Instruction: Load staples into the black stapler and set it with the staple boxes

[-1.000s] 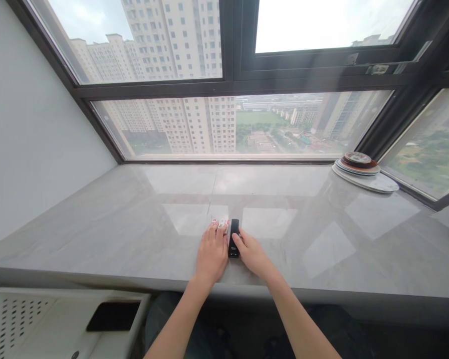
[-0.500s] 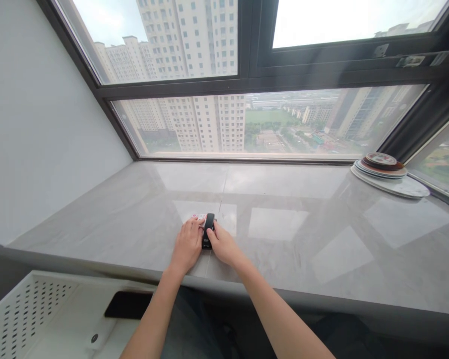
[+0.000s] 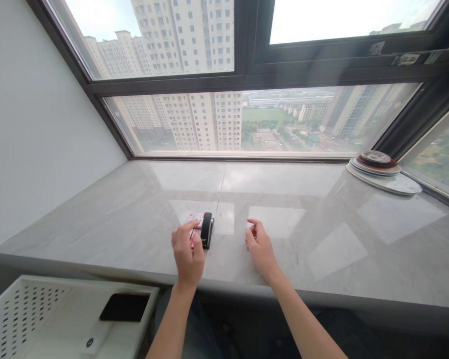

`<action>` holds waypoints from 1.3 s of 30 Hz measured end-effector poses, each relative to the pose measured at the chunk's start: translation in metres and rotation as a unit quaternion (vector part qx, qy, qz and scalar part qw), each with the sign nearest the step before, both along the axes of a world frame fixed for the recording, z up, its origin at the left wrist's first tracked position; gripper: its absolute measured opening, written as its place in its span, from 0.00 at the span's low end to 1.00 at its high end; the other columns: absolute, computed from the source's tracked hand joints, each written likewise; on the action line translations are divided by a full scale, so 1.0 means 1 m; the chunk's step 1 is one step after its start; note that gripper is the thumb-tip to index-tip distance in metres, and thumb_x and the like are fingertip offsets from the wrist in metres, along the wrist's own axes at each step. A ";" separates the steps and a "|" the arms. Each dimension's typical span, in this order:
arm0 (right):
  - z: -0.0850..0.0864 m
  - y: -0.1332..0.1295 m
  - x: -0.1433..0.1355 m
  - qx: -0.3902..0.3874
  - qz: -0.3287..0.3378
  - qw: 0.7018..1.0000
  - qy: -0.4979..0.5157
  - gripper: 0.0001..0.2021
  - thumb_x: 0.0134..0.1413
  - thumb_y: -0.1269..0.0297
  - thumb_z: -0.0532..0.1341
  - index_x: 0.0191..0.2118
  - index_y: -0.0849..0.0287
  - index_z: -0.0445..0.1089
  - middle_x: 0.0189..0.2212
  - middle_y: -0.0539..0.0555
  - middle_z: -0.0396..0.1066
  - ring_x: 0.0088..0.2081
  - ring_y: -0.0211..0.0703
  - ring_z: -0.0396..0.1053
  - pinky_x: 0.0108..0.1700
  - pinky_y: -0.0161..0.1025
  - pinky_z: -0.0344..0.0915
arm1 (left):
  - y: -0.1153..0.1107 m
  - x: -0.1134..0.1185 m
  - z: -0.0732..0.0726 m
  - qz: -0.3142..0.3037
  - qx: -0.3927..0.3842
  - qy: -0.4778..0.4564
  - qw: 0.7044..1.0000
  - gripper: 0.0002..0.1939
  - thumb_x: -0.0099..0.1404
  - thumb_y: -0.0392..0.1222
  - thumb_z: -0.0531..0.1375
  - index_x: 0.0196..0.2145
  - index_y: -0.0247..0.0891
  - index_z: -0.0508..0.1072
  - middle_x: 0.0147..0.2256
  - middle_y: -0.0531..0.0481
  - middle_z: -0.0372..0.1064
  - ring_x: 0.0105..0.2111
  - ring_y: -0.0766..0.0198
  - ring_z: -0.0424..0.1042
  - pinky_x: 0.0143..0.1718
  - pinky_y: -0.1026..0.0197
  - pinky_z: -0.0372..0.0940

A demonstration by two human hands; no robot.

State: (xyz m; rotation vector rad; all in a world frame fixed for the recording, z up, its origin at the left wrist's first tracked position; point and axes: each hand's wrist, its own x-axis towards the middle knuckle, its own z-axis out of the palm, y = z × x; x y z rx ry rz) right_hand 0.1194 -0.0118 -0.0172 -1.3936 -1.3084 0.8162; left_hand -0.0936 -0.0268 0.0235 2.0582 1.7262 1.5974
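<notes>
Left hand [image 3: 188,253] on stapler [image 3: 206,230] — near ledge edge [image 3: 97,271]

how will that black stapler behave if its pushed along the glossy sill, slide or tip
The black stapler lies long and low on the polished stone sill, so it would probably slide rather than tip. It looks rigid and likely dense for its size. The left hand rests at it; the right hand is apart.

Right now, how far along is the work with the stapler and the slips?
Done: the red-and-white slips lie against the black stapler on the stone sill. In hand: the left hand has its grip on the slips beside the stapler, while the right hand rests apart, empty. Left: no staple is visible, so fastening can't be confirmed.
</notes>
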 end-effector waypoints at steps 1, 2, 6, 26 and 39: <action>-0.001 -0.005 0.020 0.008 -0.009 0.999 -0.034 0.23 0.69 0.52 0.51 0.61 0.57 0.64 0.38 0.53 0.72 0.35 0.44 0.70 0.38 0.41 0.68 | -0.005 0.018 0.001 -0.053 -0.009 0.018 0.998 0.14 0.74 0.39 0.49 0.52 0.41 0.71 0.50 0.43 0.73 0.53 0.53 0.70 0.58 0.47 0.63; -0.001 -0.011 0.039 0.017 -0.016 0.997 -0.076 0.23 0.69 0.53 0.50 0.62 0.57 0.65 0.42 0.56 0.73 0.39 0.46 0.72 0.41 0.42 0.69 | -0.010 0.038 0.001 -0.123 -0.035 0.053 0.990 0.14 0.74 0.39 0.49 0.51 0.42 0.72 0.49 0.44 0.73 0.51 0.54 0.71 0.56 0.49 0.65; -0.005 -0.035 0.097 0.040 -0.004 0.948 -0.315 0.23 0.68 0.55 0.50 0.64 0.51 0.66 0.60 0.57 0.69 0.66 0.54 0.58 0.65 0.54 0.57 | -0.014 0.102 -0.014 -0.211 -0.130 0.170 0.954 0.19 0.74 0.42 0.51 0.61 0.46 0.68 0.61 0.44 0.67 0.62 0.52 0.65 0.63 0.46 0.61; -0.013 -0.063 0.097 -0.038 -0.029 0.826 -0.562 0.31 0.72 0.48 0.43 0.75 0.46 0.45 0.75 0.44 0.41 0.75 0.59 0.33 0.71 0.64 0.38 | -0.012 0.117 -0.039 -0.138 -0.182 0.280 0.932 0.29 0.76 0.53 0.47 0.71 0.48 0.54 0.73 0.49 0.45 0.73 0.52 0.42 0.72 0.39 0.43; -0.011 -0.064 0.097 -0.029 -0.026 0.842 -0.538 0.30 0.71 0.49 0.44 0.75 0.46 0.46 0.75 0.46 0.43 0.75 0.60 0.33 0.71 0.64 0.36 | -0.009 0.101 0.004 -0.302 -0.264 -0.032 0.916 0.29 0.79 0.44 0.29 0.74 0.56 0.35 0.69 0.51 0.57 0.67 0.59 0.61 0.64 0.38 0.59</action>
